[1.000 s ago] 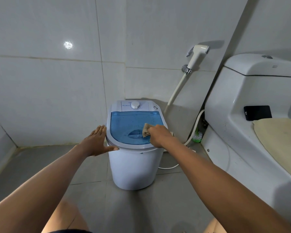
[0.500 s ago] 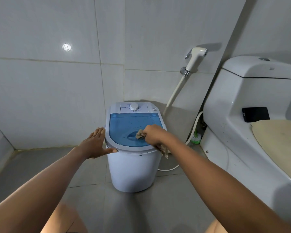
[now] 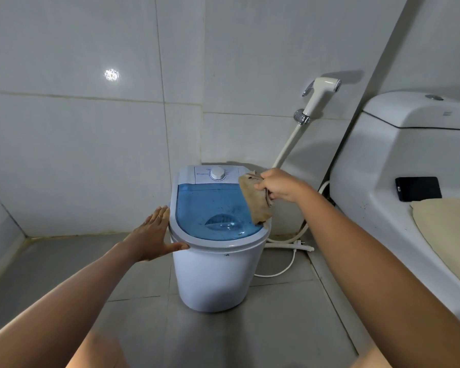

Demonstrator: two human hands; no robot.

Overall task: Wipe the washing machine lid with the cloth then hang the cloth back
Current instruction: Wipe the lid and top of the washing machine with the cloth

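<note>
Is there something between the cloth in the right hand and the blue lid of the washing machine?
Nothing visible stands between them. The right hand pinches the beige cloth, which hangs over the right side of the blue lid; its lower end is at the lid's right rim. The left hand rests flat on the machine's left rim, clear of the cloth.

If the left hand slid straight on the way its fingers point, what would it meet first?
Probably nothing soon. The left hand lies flat against the side of the white washing machine's blue translucent lid, fingers pointing toward the grey tiled back wall. That wall looks like the first obstacle, though depth is unclear.
</note>
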